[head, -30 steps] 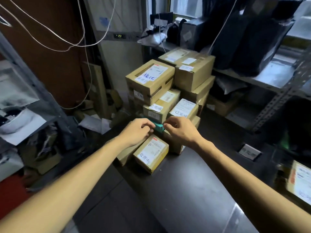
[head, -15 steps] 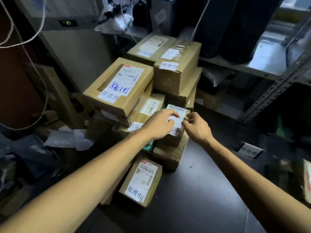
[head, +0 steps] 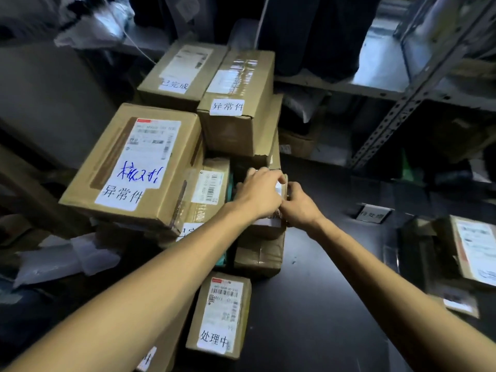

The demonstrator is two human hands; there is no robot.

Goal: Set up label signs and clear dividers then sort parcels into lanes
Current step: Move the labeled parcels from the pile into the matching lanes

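Observation:
A stack of brown cardboard parcels sits at the left end of a black table (head: 322, 304). In the middle of the stack is a small parcel with a white label (head: 268, 228). My left hand (head: 257, 191) lies over its top with the fingers curled over the far edge. My right hand (head: 298, 208) grips its right side. A large parcel with blue handwriting (head: 134, 167) lies to the left, and a taped parcel (head: 236, 108) stands behind. A small label sign (head: 371, 214) lies flat on the table to the right.
A labelled parcel (head: 220, 315) lies on the table in front of the stack, and another parcel (head: 259, 260) sits under the gripped one. More parcels (head: 475, 251) are at the right edge. A metal shelf rack (head: 402, 111) stands behind, with dark bags on it.
Both hands rose from a teal item low in the stack to the small labelled parcel and now hold it. The view has closed in on the stack.

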